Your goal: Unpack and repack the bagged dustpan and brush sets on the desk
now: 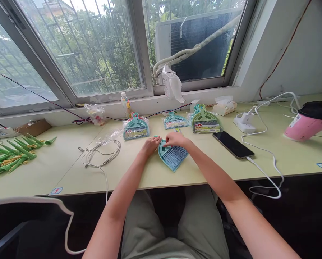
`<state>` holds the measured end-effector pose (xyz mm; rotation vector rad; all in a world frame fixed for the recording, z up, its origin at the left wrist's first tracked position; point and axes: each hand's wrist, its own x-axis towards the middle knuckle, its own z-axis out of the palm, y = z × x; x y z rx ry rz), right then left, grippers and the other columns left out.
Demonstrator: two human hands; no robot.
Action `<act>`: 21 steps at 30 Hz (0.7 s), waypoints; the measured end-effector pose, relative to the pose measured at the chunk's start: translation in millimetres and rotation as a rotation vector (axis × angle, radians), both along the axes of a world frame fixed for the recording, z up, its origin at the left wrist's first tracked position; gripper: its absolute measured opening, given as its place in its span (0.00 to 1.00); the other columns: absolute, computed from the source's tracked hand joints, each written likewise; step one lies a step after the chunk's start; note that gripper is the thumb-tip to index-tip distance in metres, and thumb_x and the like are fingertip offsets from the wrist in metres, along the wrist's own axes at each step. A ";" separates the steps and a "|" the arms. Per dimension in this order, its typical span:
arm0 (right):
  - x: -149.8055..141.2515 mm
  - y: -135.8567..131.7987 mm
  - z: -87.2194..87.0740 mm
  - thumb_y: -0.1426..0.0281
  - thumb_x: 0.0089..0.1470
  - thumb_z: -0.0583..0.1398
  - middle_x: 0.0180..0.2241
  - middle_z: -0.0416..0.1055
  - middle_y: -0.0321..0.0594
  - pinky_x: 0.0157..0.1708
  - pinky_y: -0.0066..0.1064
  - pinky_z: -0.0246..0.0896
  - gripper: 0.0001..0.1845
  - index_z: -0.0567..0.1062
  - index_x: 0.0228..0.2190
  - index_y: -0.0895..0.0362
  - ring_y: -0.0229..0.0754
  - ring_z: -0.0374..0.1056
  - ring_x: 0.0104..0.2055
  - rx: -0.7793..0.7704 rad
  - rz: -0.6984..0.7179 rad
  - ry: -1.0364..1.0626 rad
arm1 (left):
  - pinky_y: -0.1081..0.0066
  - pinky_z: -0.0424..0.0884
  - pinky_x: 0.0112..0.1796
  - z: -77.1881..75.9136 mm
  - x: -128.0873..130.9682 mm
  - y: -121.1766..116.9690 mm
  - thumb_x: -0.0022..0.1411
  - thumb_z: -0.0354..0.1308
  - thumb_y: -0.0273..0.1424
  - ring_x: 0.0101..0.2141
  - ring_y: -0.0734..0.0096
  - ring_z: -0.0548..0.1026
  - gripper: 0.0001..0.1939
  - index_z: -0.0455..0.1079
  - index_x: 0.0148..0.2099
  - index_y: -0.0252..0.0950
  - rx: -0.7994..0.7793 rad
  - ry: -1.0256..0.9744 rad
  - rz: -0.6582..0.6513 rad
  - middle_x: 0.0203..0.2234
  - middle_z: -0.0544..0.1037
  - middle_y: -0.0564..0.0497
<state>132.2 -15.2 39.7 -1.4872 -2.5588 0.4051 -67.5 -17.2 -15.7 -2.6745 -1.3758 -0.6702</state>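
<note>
On the table in front of me lies a blue-green mini dustpan (pixel 163 160) with a small hand brush (pixel 175 155) nested in it, bristles pointing toward me and to the right. My left hand (pixel 151 144) is closed at the dustpan's handle end. From the right, my right hand (pixel 176 139) comes over the top, its fingers closed in a pinch at the brush's handle. A small printed label card (pixel 178 131) lies just behind that hand, partly covered.
Behind stand wrapped dustpan sets: a blue one (pixel 136 128), a flat one (pixel 175 121) and a green stack (pixel 205 120). A coiled cable (pixel 104 153) lies left. On the right are a phone (pixel 232 144), a power strip (pixel 244 124) and a pink cup (pixel 306 124).
</note>
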 end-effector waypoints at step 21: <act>28.2 32.8 -26.1 0.67 0.68 0.52 0.61 0.68 0.53 0.59 0.44 0.57 0.19 0.76 0.53 0.57 0.56 0.59 0.65 0.217 -0.584 0.244 | 0.63 0.76 0.45 13.1 -22.6 19.2 0.40 0.77 0.26 0.40 0.60 0.80 0.25 0.75 0.43 0.34 -0.614 -1.734 0.101 0.35 0.82 0.46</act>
